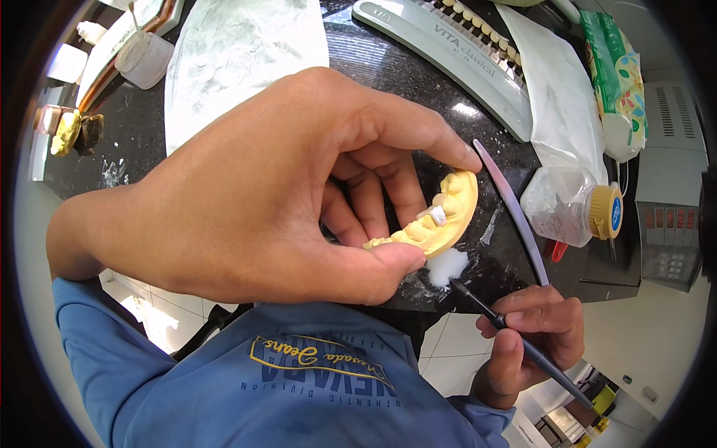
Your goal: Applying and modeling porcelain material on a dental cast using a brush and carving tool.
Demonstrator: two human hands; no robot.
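My left hand (261, 194) grips a yellow plaster dental model (464, 209) by its two ends, thumb at the near end and index fingertip at the far end. One tooth on the model is white (438, 216), unlike the yellow ones around it. Between the fingers of my right hand (539, 332) is a slim black brush (482, 305), held like a pen. The brush tip meets the edge of a small white mound (448, 266) on the dark counter, just below the model. Whether the mound is powder or paste I cannot tell.
A curved lavender strip (514, 205) lies right of the model. Beyond it stand a clear jar with a yellow lid (556, 205) and a green tissue pack (616, 82). A tooth shade guide (448, 60), white paper (246, 52) and a white pot (146, 61) occupy the back.
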